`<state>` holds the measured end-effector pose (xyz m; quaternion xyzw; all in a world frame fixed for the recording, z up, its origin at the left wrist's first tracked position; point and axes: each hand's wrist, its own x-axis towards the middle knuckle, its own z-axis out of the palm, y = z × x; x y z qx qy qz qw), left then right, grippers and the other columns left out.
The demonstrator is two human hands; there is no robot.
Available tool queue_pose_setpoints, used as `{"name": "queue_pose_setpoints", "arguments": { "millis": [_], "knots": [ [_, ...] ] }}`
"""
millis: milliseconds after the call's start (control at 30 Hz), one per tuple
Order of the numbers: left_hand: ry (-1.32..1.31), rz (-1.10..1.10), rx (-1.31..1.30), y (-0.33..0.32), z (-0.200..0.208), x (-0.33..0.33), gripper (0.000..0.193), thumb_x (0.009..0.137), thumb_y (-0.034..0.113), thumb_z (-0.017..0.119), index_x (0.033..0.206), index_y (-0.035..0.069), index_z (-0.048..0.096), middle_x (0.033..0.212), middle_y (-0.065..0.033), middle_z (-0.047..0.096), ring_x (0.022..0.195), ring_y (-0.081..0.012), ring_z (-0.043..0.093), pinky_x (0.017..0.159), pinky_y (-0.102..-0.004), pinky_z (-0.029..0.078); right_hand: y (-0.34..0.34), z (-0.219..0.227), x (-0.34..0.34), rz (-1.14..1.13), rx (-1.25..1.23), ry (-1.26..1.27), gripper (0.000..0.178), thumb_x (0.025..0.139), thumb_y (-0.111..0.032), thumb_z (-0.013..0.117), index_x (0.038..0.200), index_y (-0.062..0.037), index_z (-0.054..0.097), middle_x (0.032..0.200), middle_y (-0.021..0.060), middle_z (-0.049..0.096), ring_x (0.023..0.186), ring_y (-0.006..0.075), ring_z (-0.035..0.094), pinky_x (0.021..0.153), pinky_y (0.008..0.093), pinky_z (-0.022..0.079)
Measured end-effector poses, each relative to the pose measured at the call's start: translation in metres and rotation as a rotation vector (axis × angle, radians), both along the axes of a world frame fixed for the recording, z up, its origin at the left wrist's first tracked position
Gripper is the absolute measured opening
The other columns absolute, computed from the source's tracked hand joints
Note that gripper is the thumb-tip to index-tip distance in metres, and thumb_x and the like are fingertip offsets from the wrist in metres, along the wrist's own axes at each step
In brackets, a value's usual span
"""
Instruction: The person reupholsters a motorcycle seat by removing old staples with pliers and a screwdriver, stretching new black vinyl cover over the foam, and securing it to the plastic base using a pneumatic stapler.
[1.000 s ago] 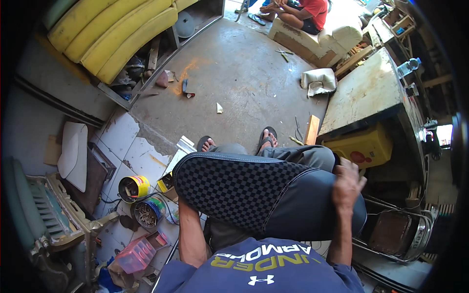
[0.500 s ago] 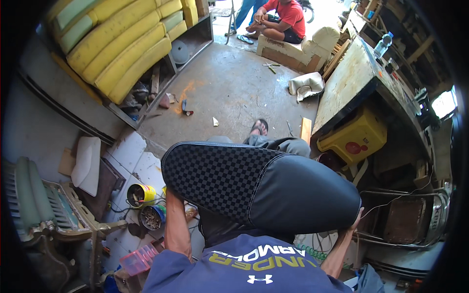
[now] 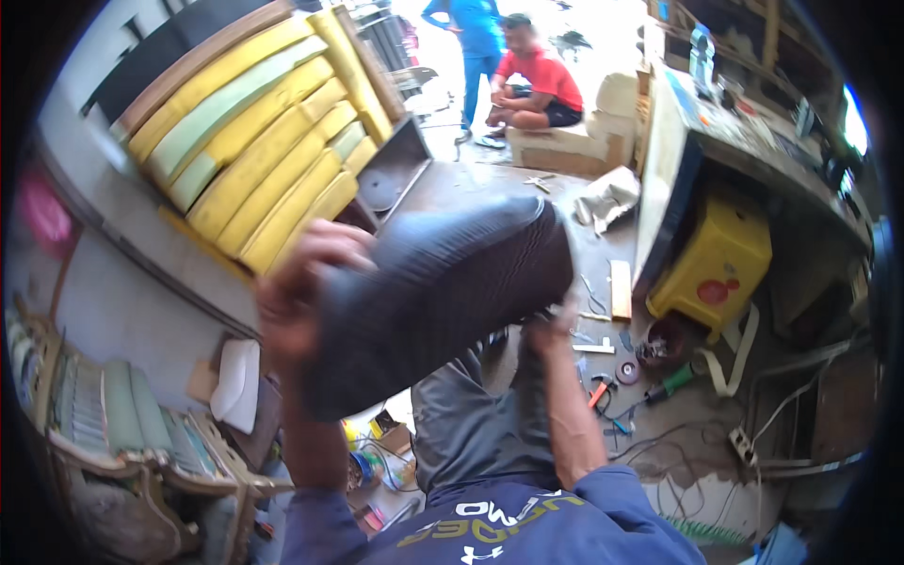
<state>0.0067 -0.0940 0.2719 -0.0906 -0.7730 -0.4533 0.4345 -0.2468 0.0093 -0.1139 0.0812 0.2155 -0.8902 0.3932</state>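
A black motorcycle seat (image 3: pixel 443 292) is raised in front of my chest, tilted and smeared by motion. My left hand (image 3: pixel 306 273) is blurred, but its fingers curl over the seat's left end. Around the lower edge at the right end, my right hand (image 3: pixel 554 330) is closed, its fingertips partly hidden beneath the cover. The seat's smooth and textured faces blend in the blur, and its underside is out of sight.
Yellow and pale green cushions (image 3: pixel 273 141) lean at the back left. A yellow plastic stool (image 3: pixel 716 259) lies under the workbench (image 3: pixel 664 169) at right. Tools, including an orange-handled hammer (image 3: pixel 600 391), and cables litter the floor. A person in red (image 3: pixel 541 85) sits far ahead.
The seat has been lifted and turned, its left end now nearer to me and its right end farther away. Both hands have moved up with it, and my view has shifted.
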Motion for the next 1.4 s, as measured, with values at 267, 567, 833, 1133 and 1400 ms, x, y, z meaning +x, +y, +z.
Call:
{"name": "queue_pose_setpoints", "arguments": {
  "millis": [267, 567, 833, 1133, 1400],
  "knots": [
    [-0.469, 0.068, -0.639, 0.094, -0.201, -0.096, 0.017, 0.079, 0.013, 0.08, 0.094, 0.014, 0.074, 0.093, -0.0017, 0.066, 0.085, -0.0218, 0.059, 0.081, -0.0424, 0.042, 0.103, -0.095, 0.018, -0.263, 1.216, 1.114, 0.038, 0.099, -0.027, 0.06, 0.127, -0.0015, 0.065, 0.122, 0.0221, 0.067, 0.12, 0.0385, 0.06, 0.103, 0.0482, 0.048],
    [-0.685, -0.249, -0.824, 0.123, -0.341, -0.097, 0.014, 0.084, 0.024, 0.074, 0.094, 0.015, 0.072, 0.093, 0.0013, 0.06, 0.09, -0.0178, 0.056, 0.086, -0.0474, 0.038, 0.39, -0.258, 0.171, 0.92, 1.93, 0.575, 0.061, 0.085, -0.008, 0.068, 0.14, -0.0022, 0.042, 0.143, 0.029, 0.048, 0.135, 0.0461, 0.049, 0.112, 0.0508, 0.045],
    [-0.778, -0.32, -0.831, 0.11, -0.326, -0.099, 0.014, 0.084, 0.024, 0.075, 0.095, 0.015, 0.074, 0.094, 0.0011, 0.062, 0.094, -0.0173, 0.057, 0.086, -0.044, 0.038, 0.382, -0.266, 0.203, 1.14, 1.907, 0.722, 0.078, 0.087, -0.007, 0.068, 0.155, -0.008, 0.03, 0.157, 0.0229, 0.04, 0.146, 0.0405, 0.04, 0.117, 0.0509, 0.039],
    [-0.824, -0.358, -0.827, 0.114, -0.327, -0.099, 0.014, 0.084, 0.024, 0.073, 0.097, 0.017, 0.073, 0.095, -0.0001, 0.058, 0.096, -0.0193, 0.056, 0.083, -0.0478, 0.037, 0.388, -0.275, 0.128, 0.992, 1.549, 1.179, 0.065, 0.089, -0.023, 0.072, 0.144, -0.0075, 0.041, 0.117, 0.0315, 0.067, 0.113, 0.0491, 0.064, 0.094, 0.056, 0.052],
    [-0.779, -0.373, -0.814, 0.109, -0.326, -0.094, 0.014, 0.085, 0.025, 0.074, 0.095, 0.015, 0.074, 0.096, 0.0002, 0.06, 0.1, -0.0173, 0.056, 0.088, -0.0449, 0.037, 0.393, -0.335, 0.162, 1.298, 1.545, 0.855, 0.101, 0.08, -0.018, 0.075, 0.158, -0.0095, 0.011, 0.125, 0.0317, 0.066, 0.118, 0.0474, 0.064, 0.102, 0.051, 0.05]
  ]
}}
